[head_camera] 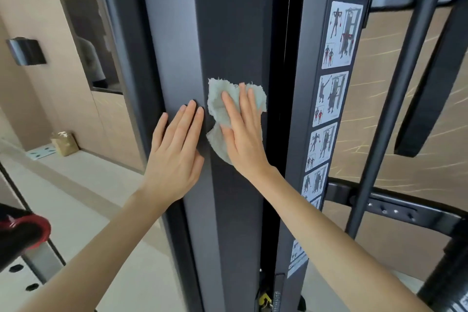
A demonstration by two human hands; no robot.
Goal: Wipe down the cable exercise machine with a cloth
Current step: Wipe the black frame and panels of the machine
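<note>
Her right hand presses the pale cloth flat-fingered against the machine's dark column, left hand open, bracing; long overlapping strokes would serve best.

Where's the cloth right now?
In the head view, the cloth is pressed flat against the machine's dark upright panel under the right hand, just right of the left hand and left of the exercise sticker strip.

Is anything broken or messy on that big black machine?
Nothing stands out. The tall black metal machine column shows no dents, spills or scratches, and the right hand presses the pale green fluffy cloth flat against it.
</note>
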